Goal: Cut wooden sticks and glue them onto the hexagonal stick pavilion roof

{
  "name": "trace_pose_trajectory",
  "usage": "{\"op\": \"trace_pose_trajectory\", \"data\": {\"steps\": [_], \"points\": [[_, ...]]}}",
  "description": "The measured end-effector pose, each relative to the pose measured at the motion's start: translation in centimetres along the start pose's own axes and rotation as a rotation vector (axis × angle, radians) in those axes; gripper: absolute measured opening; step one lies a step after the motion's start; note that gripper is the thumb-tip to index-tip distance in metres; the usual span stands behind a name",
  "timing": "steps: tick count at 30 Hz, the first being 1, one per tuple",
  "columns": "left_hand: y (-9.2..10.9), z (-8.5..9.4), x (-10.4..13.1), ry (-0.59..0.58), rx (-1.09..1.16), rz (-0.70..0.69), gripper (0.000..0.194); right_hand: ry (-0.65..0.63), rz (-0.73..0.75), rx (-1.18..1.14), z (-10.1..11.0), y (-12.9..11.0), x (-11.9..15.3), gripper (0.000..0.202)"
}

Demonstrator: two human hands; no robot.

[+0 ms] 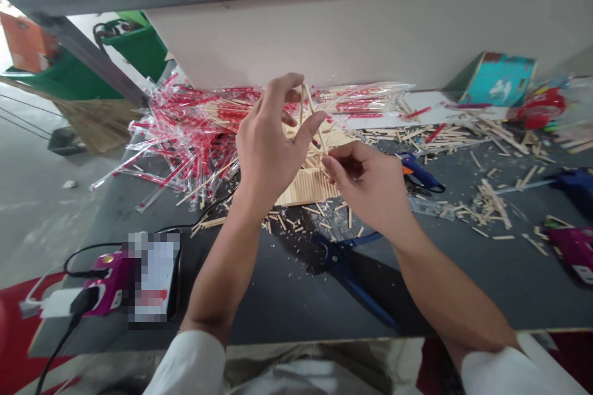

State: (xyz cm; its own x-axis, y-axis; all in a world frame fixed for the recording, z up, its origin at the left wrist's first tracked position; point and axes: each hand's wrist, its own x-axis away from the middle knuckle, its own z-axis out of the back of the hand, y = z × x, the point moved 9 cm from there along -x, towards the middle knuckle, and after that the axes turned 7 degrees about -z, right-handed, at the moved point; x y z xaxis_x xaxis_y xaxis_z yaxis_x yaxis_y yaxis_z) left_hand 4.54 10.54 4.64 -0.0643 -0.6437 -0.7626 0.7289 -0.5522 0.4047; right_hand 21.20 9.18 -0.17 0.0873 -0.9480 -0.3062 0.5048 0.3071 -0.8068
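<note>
Thin wooden sticks joined at a peak [309, 102] stand between my hands, above a flat piece of sticks laid side by side [303, 188]. My left hand [273, 129] is raised at the left, its fingers curved round the top of the peak, with thumb and fingertips near the sticks. Lower on the right, my right hand [365, 182] pinches the bottom end of one slanting stick between thumb and fingers. The fingers partly cover the wooden piece, so its full shape is hidden.
Wrapped red-and-clear stick packets [194, 136] lie behind at the left. Blue cutters [352, 278] rest in front, a blue glue gun [424, 178] at the right. A phone [155, 278] and purple power strip [109, 284] are front left. Stick offcuts [493, 203] scatter rightward.
</note>
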Motion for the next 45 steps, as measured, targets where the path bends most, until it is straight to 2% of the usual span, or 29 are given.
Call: {"op": "trace_pose_trajectory", "data": {"steps": [24, 39, 45], "points": [[0.41, 0.14, -0.22, -0.031, 0.015, 0.010, 0.036, 0.023, -0.017, 0.002, 0.13, 0.16, 0.06, 0.025], [0.89, 0.79, -0.39, 0.086, 0.017, -0.066, 0.034, -0.013, -0.028, 0.002, -0.08, 0.05, -0.05, 0.023], [0.40, -0.02, -0.16, 0.001, 0.085, -0.055, 0.047, -0.032, -0.030, -0.007, -0.16, 0.23, -0.09, 0.019]]}}
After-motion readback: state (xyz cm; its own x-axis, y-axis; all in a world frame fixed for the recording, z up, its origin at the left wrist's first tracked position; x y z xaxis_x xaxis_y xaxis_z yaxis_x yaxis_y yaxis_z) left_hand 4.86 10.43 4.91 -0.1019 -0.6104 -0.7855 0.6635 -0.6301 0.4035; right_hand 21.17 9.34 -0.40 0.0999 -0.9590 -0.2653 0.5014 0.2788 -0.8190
